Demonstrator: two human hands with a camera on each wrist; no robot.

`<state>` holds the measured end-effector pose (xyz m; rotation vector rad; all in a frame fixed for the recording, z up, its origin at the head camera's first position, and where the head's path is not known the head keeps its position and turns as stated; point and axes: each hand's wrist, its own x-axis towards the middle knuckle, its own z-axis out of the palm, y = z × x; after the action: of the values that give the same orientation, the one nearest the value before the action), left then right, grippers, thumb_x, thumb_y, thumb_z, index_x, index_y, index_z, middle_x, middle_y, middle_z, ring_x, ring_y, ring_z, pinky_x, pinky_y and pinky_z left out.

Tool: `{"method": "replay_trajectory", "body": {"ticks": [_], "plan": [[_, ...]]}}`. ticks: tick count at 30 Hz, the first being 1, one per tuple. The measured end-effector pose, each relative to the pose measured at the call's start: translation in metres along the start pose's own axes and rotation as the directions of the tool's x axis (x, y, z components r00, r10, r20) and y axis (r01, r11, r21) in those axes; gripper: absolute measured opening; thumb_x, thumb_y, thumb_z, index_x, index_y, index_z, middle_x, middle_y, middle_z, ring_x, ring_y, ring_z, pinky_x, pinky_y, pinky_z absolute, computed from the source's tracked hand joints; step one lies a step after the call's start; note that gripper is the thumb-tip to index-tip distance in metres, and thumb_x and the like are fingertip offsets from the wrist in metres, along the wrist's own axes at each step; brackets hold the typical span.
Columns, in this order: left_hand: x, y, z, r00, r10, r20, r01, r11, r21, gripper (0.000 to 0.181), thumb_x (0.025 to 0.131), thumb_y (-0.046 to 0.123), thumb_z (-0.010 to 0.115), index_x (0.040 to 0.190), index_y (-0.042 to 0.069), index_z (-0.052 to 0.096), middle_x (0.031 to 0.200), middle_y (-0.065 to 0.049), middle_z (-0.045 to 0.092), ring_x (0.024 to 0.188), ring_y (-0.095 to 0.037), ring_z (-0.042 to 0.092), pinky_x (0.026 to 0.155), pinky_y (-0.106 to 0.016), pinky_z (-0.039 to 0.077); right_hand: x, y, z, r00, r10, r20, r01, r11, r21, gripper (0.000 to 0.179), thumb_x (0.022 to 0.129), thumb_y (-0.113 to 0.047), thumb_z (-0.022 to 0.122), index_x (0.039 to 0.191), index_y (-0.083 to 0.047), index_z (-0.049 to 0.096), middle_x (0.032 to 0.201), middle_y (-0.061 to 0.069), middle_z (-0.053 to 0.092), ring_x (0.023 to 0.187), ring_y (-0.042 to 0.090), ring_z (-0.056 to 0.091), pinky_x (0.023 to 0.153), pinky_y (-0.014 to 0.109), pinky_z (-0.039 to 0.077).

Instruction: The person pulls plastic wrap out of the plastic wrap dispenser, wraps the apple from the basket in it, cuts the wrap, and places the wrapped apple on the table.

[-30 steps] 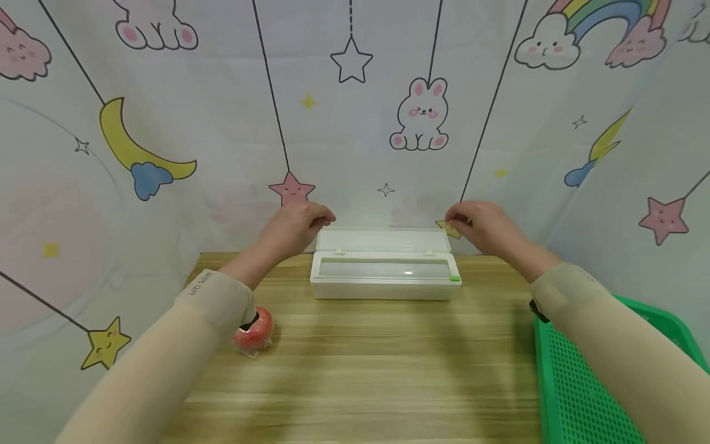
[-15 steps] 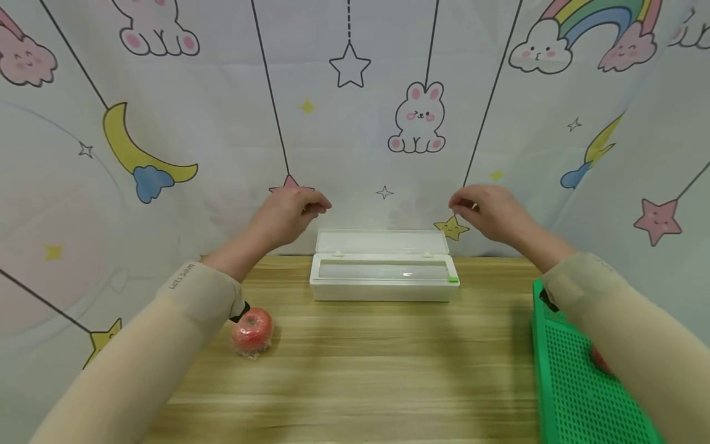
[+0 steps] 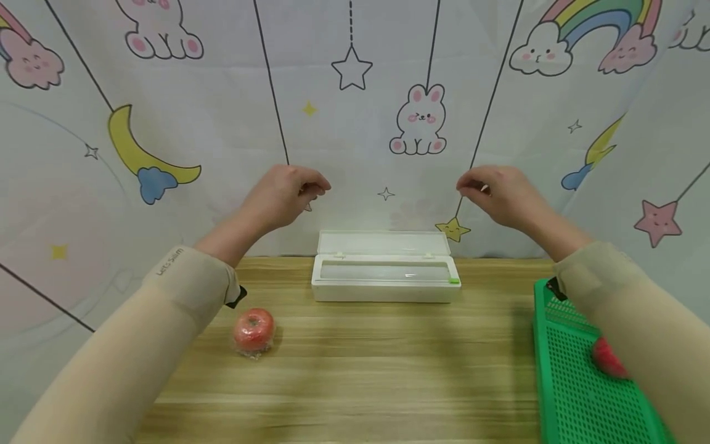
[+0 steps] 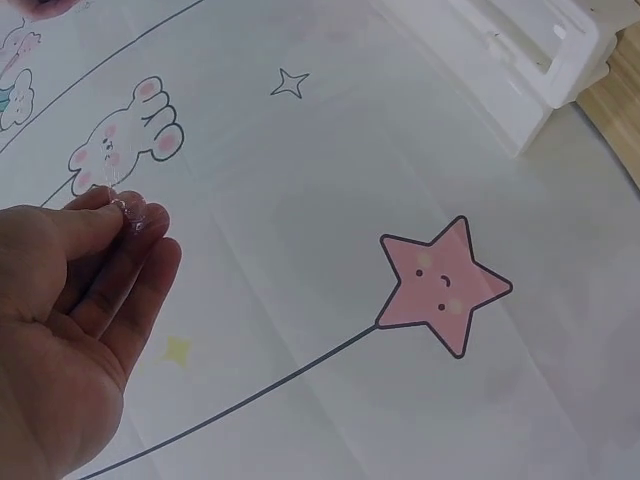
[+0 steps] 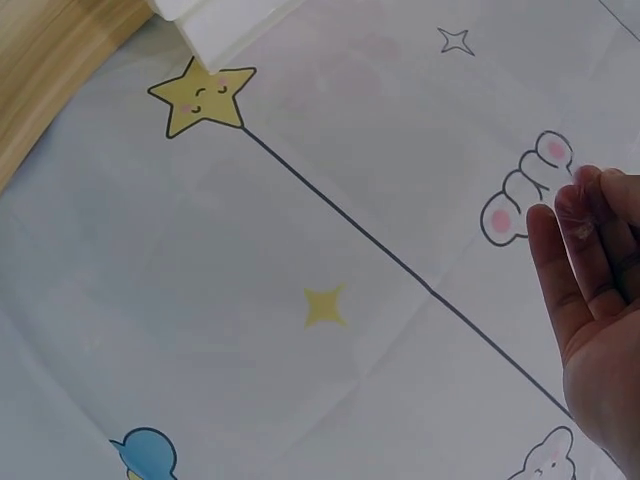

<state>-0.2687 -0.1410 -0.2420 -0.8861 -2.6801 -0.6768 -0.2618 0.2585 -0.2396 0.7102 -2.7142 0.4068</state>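
Both hands are up in front of the backdrop [image 3: 222, 117], and it's a pinch on each side! The left hand [image 3: 283, 194] has thumb and fingertips together, and the left wrist view shows a glinting bit of clear film [image 4: 130, 210] caught right between them. Over to the right hand [image 3: 496, 194], level with its partner and well apart from it: thumb against fingers here too, with a clear glint at the tips, so that one grips film as well. How the film runs from one pinch to the other is too transparent to trace.

Straight below the gap between the two grips sits the white box [image 3: 385, 292], its lid [image 3: 384, 242] raised at the back, a green tab [image 3: 453, 280] at the end under the right hand. Neither hand touches it.

Down from the left grip, nearer the person, there's a red fruit [image 3: 254, 330] in crinkled clear wrap, resting on the wooden table [image 3: 388, 376] just beside the left sleeve [image 3: 166, 320] in this view. Below and outward of the right grip, a green basket [image 3: 546, 382] holds another fruit [image 3: 609, 357], red too and partly hidden by the right sleeve [image 3: 627, 327].
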Motion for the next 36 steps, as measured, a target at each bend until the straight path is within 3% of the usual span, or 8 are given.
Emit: {"method": "replay_trajectory", "body": {"ticks": [3,7,11,23,32,33,36], "plan": [[0.002,0.004,-0.006,1.0,-0.01,-0.004,0.009,1.0,-0.017,0.019,0.103,-0.002,0.065,0.116,0.002,0.079,0.112,-0.013,0.079,0.072,-0.022,0.077,0.082,-0.041,0.062,0.001,-0.001,-0.006,1.0,0.004,-0.012,-0.004,1.0,-0.002,0.013,0.104,-0.003,0.066,0.113,0.0,0.075,0.107,0.017,0.076,0.097,0.032,0.07,0.088,0.054,0.061],[0.005,0.007,-0.015,1.0,-0.018,-0.022,0.018,1.0,-0.015,0.023,0.1,-0.007,0.064,0.115,0.003,0.079,0.109,-0.013,0.08,0.086,-0.025,0.078,0.09,-0.043,0.06,0.002,-0.003,-0.014,1.0,0.003,-0.031,-0.003,1.0,-0.007,0.013,0.105,-0.003,0.066,0.113,0.0,0.075,0.108,0.018,0.075,0.098,0.033,0.07,0.089,0.055,0.061],[0.006,0.01,-0.024,0.999,-0.031,-0.04,0.03,0.999,-0.014,0.022,0.103,-0.003,0.062,0.114,0.004,0.08,0.109,-0.013,0.08,0.101,-0.029,0.076,0.094,-0.046,0.059,0.002,-0.006,-0.02,0.999,-0.001,-0.054,0.0,1.0,-0.008,0.014,0.105,-0.004,0.065,0.115,0.0,0.075,0.109,0.018,0.075,0.099,0.033,0.069,0.089,0.055,0.061],[0.001,0.021,-0.041,0.999,-0.017,-0.047,0.016,1.0,-0.02,0.024,0.104,-0.003,0.059,0.115,0.005,0.079,0.11,-0.013,0.079,0.102,-0.029,0.075,0.095,-0.045,0.059,-0.005,-0.015,-0.038,0.995,-0.007,-0.104,0.009,1.0,0.013,0.016,0.107,-0.006,0.065,0.119,0.0,0.074,0.112,0.018,0.075,0.103,0.034,0.069,0.091,0.056,0.06],[-0.004,0.037,-0.059,0.998,-0.014,-0.065,0.013,1.0,-0.022,0.024,0.105,-0.001,0.059,0.117,0.006,0.079,0.112,-0.013,0.078,0.103,-0.028,0.074,0.096,-0.045,0.059,-0.01,-0.021,-0.051,0.979,-0.035,-0.199,0.034,0.999,-0.011,0.014,0.105,-0.007,0.067,0.116,-0.002,0.075,0.108,0.017,0.076,0.098,0.034,0.071,0.087,0.055,0.06],[-0.005,0.038,-0.061,0.998,-0.012,-0.068,0.011,1.0,-0.024,0.024,0.106,-0.001,0.059,0.118,0.006,0.079,0.113,-0.013,0.078,0.103,-0.029,0.074,0.096,-0.045,0.06,-0.01,-0.021,-0.052,0.977,-0.038,-0.209,0.035,0.999,-0.017,0.014,0.106,-0.008,0.068,0.116,-0.002,0.075,0.108,0.016,0.076,0.097,0.033,0.071,0.087,0.053,0.06],[-0.009,0.042,-0.067,0.997,-0.006,-0.08,0.005,1.0,-0.015,0.024,0.106,0.0,0.059,0.118,0.006,0.079,0.113,-0.013,0.078,0.102,-0.028,0.075,0.093,-0.045,0.06,-0.012,-0.024,-0.057,0.97,-0.046,-0.24,0.042,0.999,-0.021,0.014,0.105,-0.009,0.068,0.115,-0.004,0.076,0.108,0.014,0.077,0.096,0.032,0.072,0.086,0.032,0.058]]}}
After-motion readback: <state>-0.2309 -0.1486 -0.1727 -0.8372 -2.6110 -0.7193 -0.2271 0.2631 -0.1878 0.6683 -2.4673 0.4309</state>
